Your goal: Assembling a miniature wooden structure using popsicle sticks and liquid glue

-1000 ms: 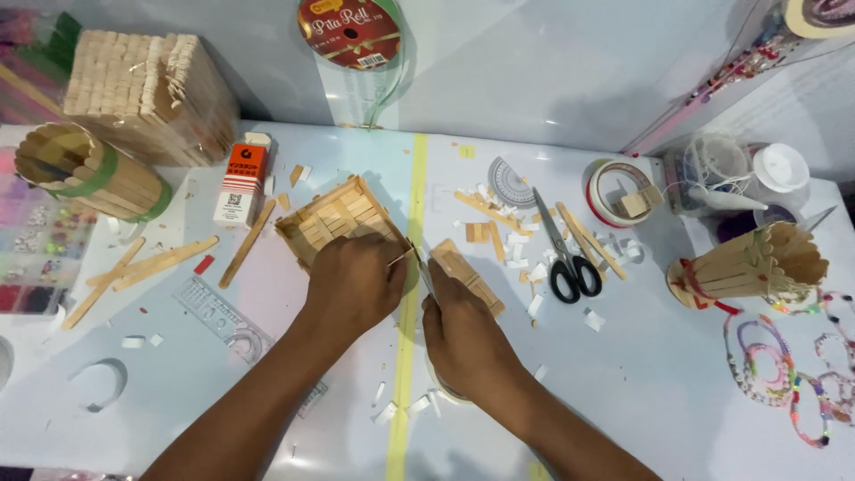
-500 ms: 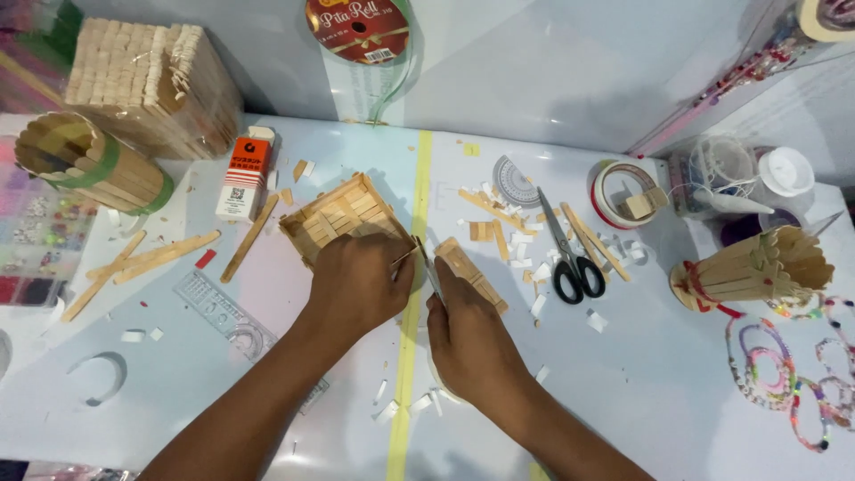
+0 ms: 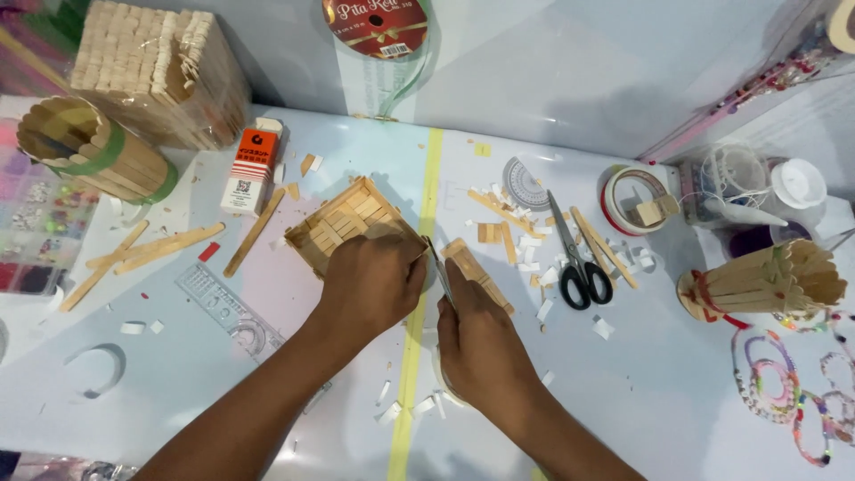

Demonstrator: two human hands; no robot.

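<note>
Left hand [image 3: 370, 281] fingers curled over near corner of flat square panel of pale craft sticks [image 3: 343, 223], pinning it to glossy surface [image 3: 267, 374]. Right hand [image 3: 481, 343] fingers closed on thin blade [image 3: 439, 267], tip just beside left fingertips. Black-handled scissors [image 3: 577, 263] beyond right fingers.

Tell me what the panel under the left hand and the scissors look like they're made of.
Stick panel under the left hand: seems raw, matte wood, pale tan flat sticks laid side by side with visible seams. Scissors: blades look like bare grey metal with a dull sheen; handles are black, probably plastic, though the view is too small to be sure.
</note>
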